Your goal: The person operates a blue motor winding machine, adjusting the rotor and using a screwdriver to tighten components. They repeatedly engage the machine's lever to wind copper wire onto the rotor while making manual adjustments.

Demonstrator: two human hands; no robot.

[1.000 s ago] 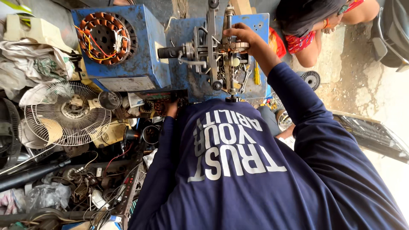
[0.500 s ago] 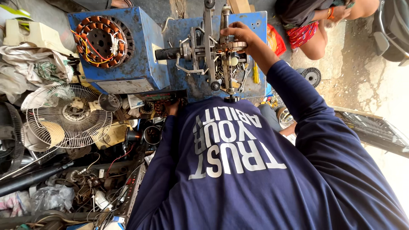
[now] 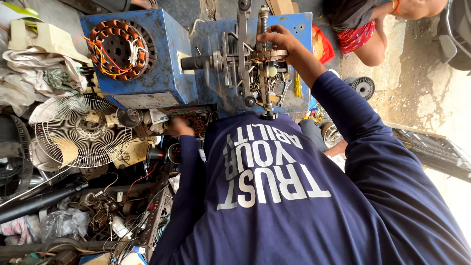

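head view: a person's right hand (image 3: pixel 280 43), top centre of the frame, has its fingers curled shut on a small metal former (image 3: pixel 271 54) mounted on the upright spindle (image 3: pixel 262 64) of a blue winding machine (image 3: pixel 206 44). the left hand (image 3: pixel 179 126) rests lower, at the machine's near edge; its fingers cannot be made out. a copper-wound stator (image 3: pixel 115 46) sits upper left above a white fan guard (image 3: pixel 81 130). the work appears to be seating the former; the next move likely calls for a steady grip and square alignment.
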